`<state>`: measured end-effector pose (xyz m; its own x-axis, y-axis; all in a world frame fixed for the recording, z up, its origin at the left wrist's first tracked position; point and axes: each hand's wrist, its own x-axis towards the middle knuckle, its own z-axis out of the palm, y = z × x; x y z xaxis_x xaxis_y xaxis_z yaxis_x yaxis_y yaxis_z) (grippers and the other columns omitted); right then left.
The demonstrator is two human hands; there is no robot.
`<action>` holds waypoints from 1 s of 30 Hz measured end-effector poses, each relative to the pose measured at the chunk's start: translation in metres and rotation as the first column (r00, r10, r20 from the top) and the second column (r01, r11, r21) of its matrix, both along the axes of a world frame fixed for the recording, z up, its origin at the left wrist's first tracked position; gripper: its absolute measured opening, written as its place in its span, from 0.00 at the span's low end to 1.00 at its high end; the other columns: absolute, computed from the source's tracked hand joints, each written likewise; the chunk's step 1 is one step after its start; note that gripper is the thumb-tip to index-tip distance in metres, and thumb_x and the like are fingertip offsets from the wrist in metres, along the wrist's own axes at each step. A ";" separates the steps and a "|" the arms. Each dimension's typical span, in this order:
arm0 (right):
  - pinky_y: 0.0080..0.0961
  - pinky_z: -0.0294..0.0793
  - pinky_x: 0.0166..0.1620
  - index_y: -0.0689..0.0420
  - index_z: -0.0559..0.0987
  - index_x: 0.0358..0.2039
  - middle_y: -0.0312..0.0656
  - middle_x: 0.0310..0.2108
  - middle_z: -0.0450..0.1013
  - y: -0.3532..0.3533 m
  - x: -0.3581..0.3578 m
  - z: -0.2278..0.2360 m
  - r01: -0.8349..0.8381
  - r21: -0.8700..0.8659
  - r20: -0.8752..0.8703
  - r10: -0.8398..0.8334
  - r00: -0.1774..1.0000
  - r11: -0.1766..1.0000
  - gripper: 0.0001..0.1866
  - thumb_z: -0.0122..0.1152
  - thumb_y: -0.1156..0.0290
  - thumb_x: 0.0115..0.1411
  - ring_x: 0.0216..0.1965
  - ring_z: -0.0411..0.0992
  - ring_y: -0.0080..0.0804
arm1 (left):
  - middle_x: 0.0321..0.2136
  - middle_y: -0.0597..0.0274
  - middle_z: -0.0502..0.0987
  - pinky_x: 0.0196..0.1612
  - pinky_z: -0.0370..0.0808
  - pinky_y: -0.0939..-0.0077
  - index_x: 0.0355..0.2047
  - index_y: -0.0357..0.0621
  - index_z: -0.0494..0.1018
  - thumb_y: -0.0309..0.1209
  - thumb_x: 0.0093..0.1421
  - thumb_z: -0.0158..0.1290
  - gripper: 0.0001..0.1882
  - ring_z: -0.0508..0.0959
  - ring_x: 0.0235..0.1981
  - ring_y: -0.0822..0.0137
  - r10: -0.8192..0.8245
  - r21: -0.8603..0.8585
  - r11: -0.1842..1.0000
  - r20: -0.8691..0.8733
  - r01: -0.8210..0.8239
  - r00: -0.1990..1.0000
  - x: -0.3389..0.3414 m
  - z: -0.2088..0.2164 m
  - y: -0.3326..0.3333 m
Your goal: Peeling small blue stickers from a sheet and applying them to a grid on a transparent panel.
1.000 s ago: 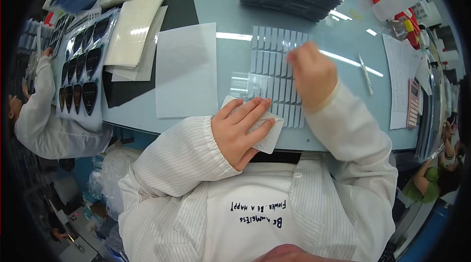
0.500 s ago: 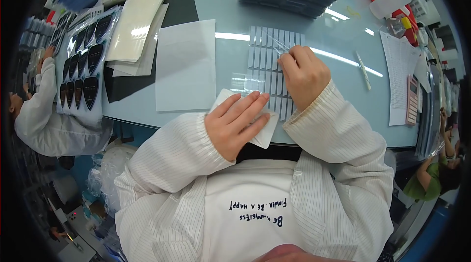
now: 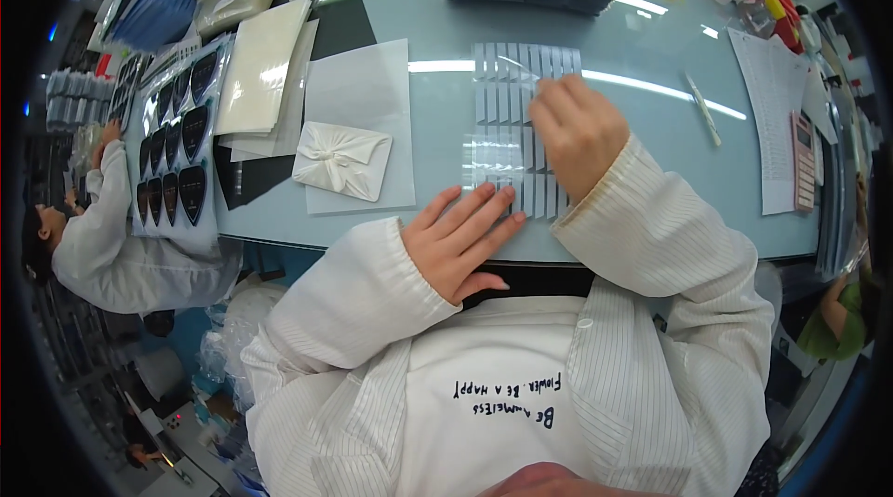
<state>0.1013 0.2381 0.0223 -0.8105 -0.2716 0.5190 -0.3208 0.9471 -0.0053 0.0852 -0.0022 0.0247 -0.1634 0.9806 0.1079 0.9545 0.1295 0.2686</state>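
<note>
Under the parted fingers of my left hand (image 3: 465,241) lies the striped sheet's (image 3: 490,106) near end; farther up it, my right hand's (image 3: 577,130) fingertips pinch together on a thin pale tool (image 3: 518,67), blurred, possibly tweezers.

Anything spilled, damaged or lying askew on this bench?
Nothing looks spilled or damaged. Only mildly odd: the knotted white cloth pad sits askew on the white sheet, overhanging its left edge, and a slim pen-like tool lies slanted by itself right of the right hand.
</note>
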 end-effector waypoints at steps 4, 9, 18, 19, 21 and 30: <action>0.29 0.79 0.39 0.63 0.76 0.30 0.51 0.39 0.76 -0.015 0.017 -0.002 -0.059 0.002 0.015 0.059 0.998 0.998 0.10 0.59 0.77 0.44 0.36 0.76 0.43 | 0.58 0.47 0.70 0.61 0.65 0.55 0.58 0.42 0.71 0.50 0.60 0.53 0.32 0.71 0.59 0.48 0.081 0.087 0.993 0.007 -0.081 0.997 0.005 -0.007 0.007; 0.29 0.80 0.38 0.65 0.75 0.31 0.52 0.38 0.78 -0.025 0.039 -0.002 -0.047 -0.298 0.159 0.098 0.982 0.953 0.06 0.62 0.81 0.51 0.36 0.79 0.43 | 0.58 0.45 0.70 0.61 0.66 0.53 0.57 0.42 0.71 0.48 0.57 0.58 0.32 0.70 0.59 0.47 0.131 0.114 0.985 -0.003 -0.130 0.991 0.010 -0.008 0.008; 0.29 0.79 0.35 0.66 0.76 0.33 0.51 0.39 0.78 -0.045 0.079 0.023 -0.127 -0.617 0.200 0.311 0.929 0.776 0.07 0.62 0.83 0.53 0.34 0.79 0.42 | 0.58 0.45 0.69 0.62 0.64 0.49 0.56 0.39 0.71 0.43 0.53 0.62 0.33 0.69 0.60 0.46 0.138 0.101 0.985 0.031 -0.141 0.990 0.014 -0.011 0.005; 0.29 0.79 0.35 0.66 0.76 0.33 0.51 0.39 0.78 -0.049 0.084 0.025 -0.126 -0.619 0.200 0.311 0.929 0.776 0.07 0.62 0.83 0.53 0.34 0.79 0.42 | 0.58 0.45 0.69 0.62 0.64 0.49 0.56 0.39 0.71 0.43 0.53 0.62 0.33 0.69 0.60 0.46 0.138 0.100 0.985 0.031 -0.140 0.990 0.015 -0.010 0.005; 0.29 0.79 0.34 0.66 0.75 0.33 0.51 0.39 0.78 -0.058 0.092 0.028 -0.189 -0.665 0.134 0.364 0.922 0.723 0.08 0.63 0.84 0.52 0.34 0.79 0.43 | 0.59 0.44 0.69 0.62 0.63 0.49 0.54 0.38 0.71 0.39 0.52 0.61 0.30 0.69 0.60 0.46 0.148 0.119 0.982 -0.012 -0.146 0.989 0.015 -0.009 0.006; 0.28 0.79 0.31 0.65 0.77 0.32 0.51 0.37 0.77 -0.050 0.080 0.028 -0.097 -0.504 0.115 0.178 0.977 0.858 0.09 0.63 0.86 0.48 0.34 0.79 0.41 | 0.57 0.43 0.69 0.61 0.64 0.48 0.55 0.38 0.71 0.41 0.54 0.56 0.30 0.70 0.58 0.43 0.125 0.122 0.983 0.075 -0.134 0.989 0.014 -0.005 0.007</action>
<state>0.1815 0.1884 0.0500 -0.8635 -0.1281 0.4878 -0.4047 0.7532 -0.5186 0.0990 0.0051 0.0195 -0.2992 0.9298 0.2142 0.9114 0.2119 0.3529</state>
